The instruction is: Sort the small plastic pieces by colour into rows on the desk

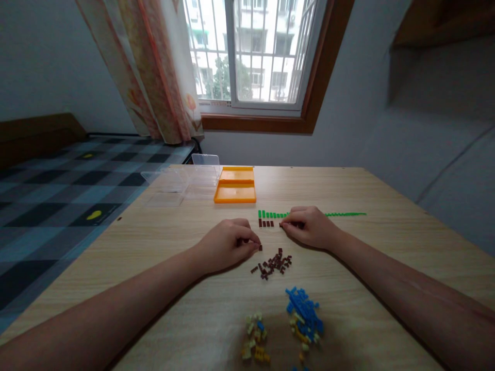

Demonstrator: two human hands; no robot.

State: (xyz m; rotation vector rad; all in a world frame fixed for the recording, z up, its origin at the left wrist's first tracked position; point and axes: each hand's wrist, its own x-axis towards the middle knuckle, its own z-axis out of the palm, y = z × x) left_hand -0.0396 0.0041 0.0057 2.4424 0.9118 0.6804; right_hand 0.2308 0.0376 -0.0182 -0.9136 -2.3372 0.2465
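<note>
My left hand [231, 243] pinches a small dark brown brick [260, 248] between thumb and fingertip, just above the pile of brown bricks [276, 264]. Farther right, my right hand [308, 225] has its fingertips closed on another brown brick [281, 225], at the right end of a short row of brown bricks [266, 223]. Behind that runs a long line of green bricks [273, 215], sorted from larger at the left to tiny at the right. Part of both rows is hidden by my right hand.
Nearer to me lie a blue brick heap [303, 309] with yellow pieces and a smaller heap of cream and yellow bricks [255, 337]. An orange tray [235, 193] and clear plastic boxes [174, 183] stand at the table's far left. A bed [96, 180] adjoins the left side.
</note>
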